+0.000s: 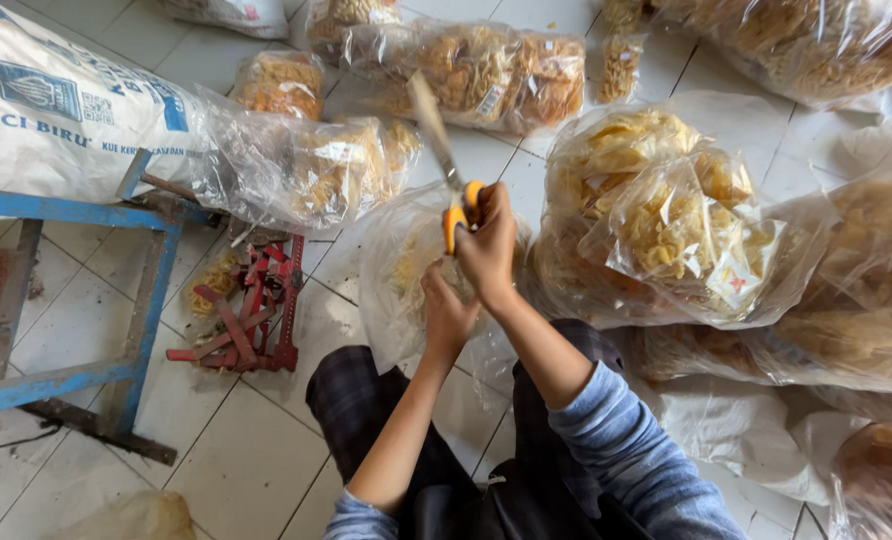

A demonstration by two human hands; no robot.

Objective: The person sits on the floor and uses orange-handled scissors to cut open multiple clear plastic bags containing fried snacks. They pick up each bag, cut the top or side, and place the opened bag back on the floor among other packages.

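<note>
Cutting station on tiled floor: one pair of scissors [446, 170], one open bag [406, 270], two hands.

Right hand [488, 245] grips the orange-handled scissors; their long axis runs up and slightly left, blades pointing away from the person. Left hand [448, 312] clutches the clear bag's top just below. Roughly nine filled cracker bags [666, 225] lie around, though the count is uncertain where they overlap. One blue metal frame [86, 300] and one red tool [251, 310] sit left.

Both forearms reach forward from pushed-up blue-grey sleeves over the crossed legs, the right hand [488, 245] raised higher with its fingers [481, 205] curled shut in a grip, the left hand [447, 312] just below and beside it, fingers bent inward.
</note>
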